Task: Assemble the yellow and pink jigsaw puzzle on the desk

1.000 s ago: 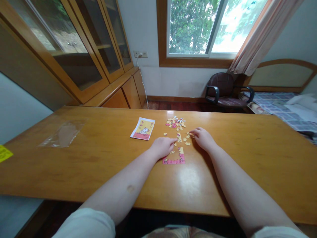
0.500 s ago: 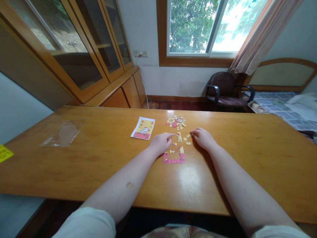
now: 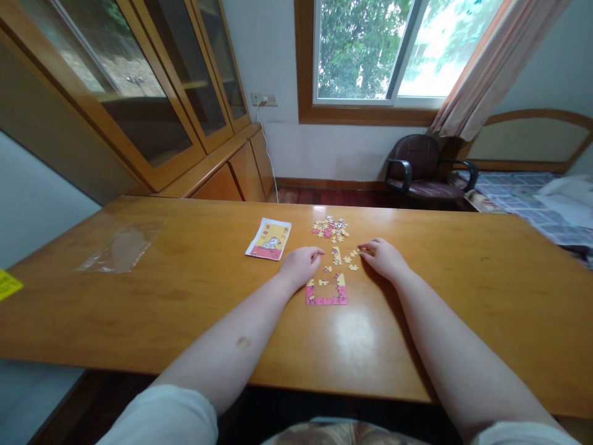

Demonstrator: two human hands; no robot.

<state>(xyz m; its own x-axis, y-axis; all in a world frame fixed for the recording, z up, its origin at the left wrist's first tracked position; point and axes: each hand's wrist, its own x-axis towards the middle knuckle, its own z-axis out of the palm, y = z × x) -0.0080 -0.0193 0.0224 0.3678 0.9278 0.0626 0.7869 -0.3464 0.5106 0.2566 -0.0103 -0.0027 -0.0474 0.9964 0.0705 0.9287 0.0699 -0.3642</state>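
My left hand (image 3: 302, 266) rests on the table left of the loose pieces, its fingers drawn together; whatever lies under them is hidden. My right hand (image 3: 378, 254) is closed at the fingertips beside a few yellow pieces (image 3: 353, 267), on something too small to name. Between the hands lies a joined yellow strip (image 3: 336, 255). Nearer to me, a partly joined pink and yellow puzzle frame (image 3: 327, 300) has a loose yellow piece (image 3: 323, 282) inside it. Beyond the hands is a pile of puzzle pieces (image 3: 330, 230).
The wooden table (image 3: 194, 309) holds a picture card (image 3: 269, 240) left of the pile and a clear plastic bag (image 3: 123, 247) farther left. Past the table stand a glass-door cabinet (image 3: 204, 145), a chair (image 3: 419, 164) and a bed (image 3: 519, 191).
My left fingers have drawn back slightly, showing more of the puzzle frame's left side. My right hand has barely moved.
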